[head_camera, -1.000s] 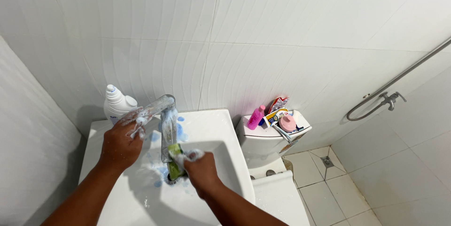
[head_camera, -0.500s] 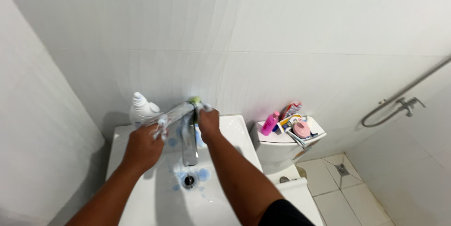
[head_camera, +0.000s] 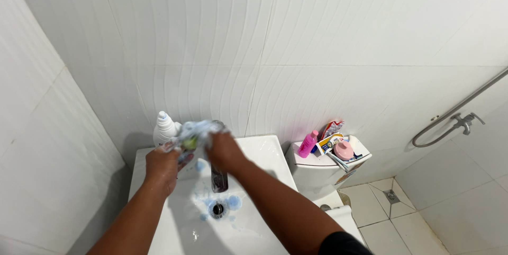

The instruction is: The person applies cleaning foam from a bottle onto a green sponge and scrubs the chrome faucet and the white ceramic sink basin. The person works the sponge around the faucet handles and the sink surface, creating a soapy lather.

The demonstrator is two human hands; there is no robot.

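Glossy white ceramic sink (head_camera: 264, 151). Above sink: shiny metal tap (head_camera: 218, 178), foamy soft sponge (head_camera: 193, 136), smooth white plastic bottle (head_camera: 164, 128). Behind sink: glossy ribbed wall tiles (head_camera: 254, 48).

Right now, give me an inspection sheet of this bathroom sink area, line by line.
Surface: white sink, blue foam patches around the drain.
Job's things: crumpled clear plastic wrap with blue and green marks, held over the tap.
Clutter: white bottle at the sink's back left; on the toilet tank, a pink bottle, a pink round container and small packets.
Hands: left hand and right hand both grip the wrap.
Cables: nothing seen.
Surroundings: white tiled walls, tiled floor with a floor drain, metal wall rail at the right.
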